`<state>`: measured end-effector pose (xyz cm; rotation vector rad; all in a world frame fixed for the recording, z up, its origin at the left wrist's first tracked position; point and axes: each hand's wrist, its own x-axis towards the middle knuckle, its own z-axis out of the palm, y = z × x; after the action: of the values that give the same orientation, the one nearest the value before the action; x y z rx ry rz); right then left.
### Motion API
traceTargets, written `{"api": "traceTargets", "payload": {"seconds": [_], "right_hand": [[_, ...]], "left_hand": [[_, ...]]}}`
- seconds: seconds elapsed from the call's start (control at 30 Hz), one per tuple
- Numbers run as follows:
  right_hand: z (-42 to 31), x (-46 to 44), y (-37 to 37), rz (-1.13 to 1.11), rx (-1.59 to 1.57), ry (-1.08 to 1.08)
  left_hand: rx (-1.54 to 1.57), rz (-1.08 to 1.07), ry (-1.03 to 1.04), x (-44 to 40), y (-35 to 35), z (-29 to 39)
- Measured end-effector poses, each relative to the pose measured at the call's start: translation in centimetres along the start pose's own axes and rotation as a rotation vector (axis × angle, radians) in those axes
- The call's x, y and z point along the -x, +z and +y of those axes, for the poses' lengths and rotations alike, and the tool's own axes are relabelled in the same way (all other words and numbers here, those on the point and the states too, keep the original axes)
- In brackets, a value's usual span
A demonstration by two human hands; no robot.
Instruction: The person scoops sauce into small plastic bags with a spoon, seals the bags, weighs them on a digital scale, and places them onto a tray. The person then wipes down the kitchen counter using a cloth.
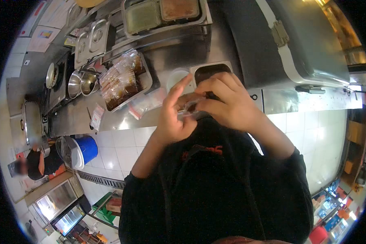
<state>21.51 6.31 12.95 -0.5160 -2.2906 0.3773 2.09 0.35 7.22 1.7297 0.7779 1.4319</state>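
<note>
My left hand and my right hand meet over the front edge of the steel counter. Between their fingertips is a small clear plastic bag with something dark in it, partly hidden by the fingers. My left thumb and fingers curve around its lower side, and my right fingers pinch its upper side. Just behind the hands stand a steel pan of dark contents and a white round container. To the left, a steel tray is heaped with filled sauce bags.
Flat plastic bags and a small labelled packet lie on the counter. A large grey cooler box stands at right. Metal bowls and a blue bucket are at left. Another person works at far left.
</note>
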Motion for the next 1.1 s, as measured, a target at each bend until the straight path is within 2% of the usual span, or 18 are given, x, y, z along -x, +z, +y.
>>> {"api": "traceTargets", "payload": {"seconds": [0.07,0.17,0.23,0.3,0.37,0.5,0.57,0.63,0.67,0.73,0.77,0.83,0.93,1.0,1.07,1.1], "right_hand": [[-0.7,-0.3,-0.5,0.024,0.027,0.003],[-1.4,-0.5,-0.5,0.052,0.066,0.016],[-1.7,-0.8,-0.2,0.064,0.101,0.027],[-2.3,-1.2,0.1,0.046,0.111,0.079],[-2.8,-1.5,0.5,0.037,0.126,0.113],[-3.0,-2.5,2.4,0.049,0.14,0.147],[-3.3,-3.1,3.1,0.041,0.139,0.213],[-3.5,-3.9,4.1,0.08,0.034,0.277],[-3.5,-3.8,4.6,0.082,-0.022,0.331],[-3.9,-4.7,5.1,0.099,-0.093,0.372],[-4.1,-5.1,5.2,0.09,-0.114,0.363],[-4.3,-5.8,5.4,0.073,-0.149,0.344],[-4.3,-7.8,6.0,0.088,-0.208,0.22],[-4.5,-9.2,7.2,0.127,-0.295,0.24],[-5.1,-10.9,8.3,0.17,-0.383,0.274],[-5.5,-11.9,8.9,0.194,-0.431,0.298]], "left_hand": [[-0.172,0.065,0.169,-0.7,-1.5,0.7],[0.118,0.153,0.408,-1.8,-4.0,2.6],[0.226,0.182,0.475,-2.2,-5.1,4.8],[0.384,0.193,0.504,-2.5,-5.7,7.8],[0.637,0.192,0.442,-2.6,-6.2,11.9],[1.151,-0.034,0.276,-2.3,-9.2,15.5],[1.254,0.258,0.286,-1.2,-8.4,16.2],[1.361,0.246,0.553,-2.0,-7.5,14.3],[1.402,0.083,0.815,-4.1,-7.6,11.5],[1.388,-0.183,0.809,-4.5,-9.8,10.6],[1.336,-0.275,0.541,-3.6,-13.1,11.9],[1.099,-0.253,0.336,-2.7,-15.7,12.2],[0.462,0.173,0.428,-2.3,-15.8,9.5],[-0.016,0.18,0.268,-3.7,-16.7,5.5],[-0.09,-0.04,0.062,-3.9,-17.7,3.0],[0.021,-0.071,-0.005,-3.3,-17.3,1.9]]}}
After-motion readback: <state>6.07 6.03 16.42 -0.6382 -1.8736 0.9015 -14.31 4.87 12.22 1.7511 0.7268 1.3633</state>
